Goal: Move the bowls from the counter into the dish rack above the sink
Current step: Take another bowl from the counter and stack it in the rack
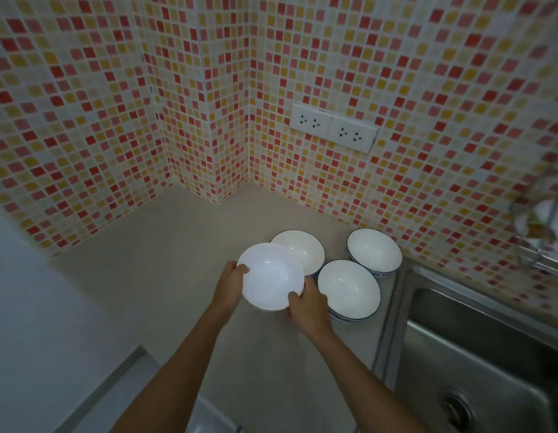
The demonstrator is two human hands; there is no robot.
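Note:
A plain white bowl (pixel 270 276) is held above the beige counter (pixel 152 276) between both hands. My left hand (pixel 229 284) grips its left rim, thumb on top. My right hand (pixel 307 307) grips its lower right rim. Three white bowls with blue-patterned outsides stand on the counter beside it: one behind the held bowl (pixel 302 250), one at the front right (pixel 349 289), one at the back right by the wall (pixel 374 251). The metal dish rack (pixel 534 232) shows only partly at the right edge, blurred, above the sink.
A stainless steel sink (pixel 477 348) with a drain lies at the lower right. Mosaic-tiled walls enclose the counter corner, with a double power socket (pixel 334 126) on the right wall. A white surface (pixel 31 307) lies at the left.

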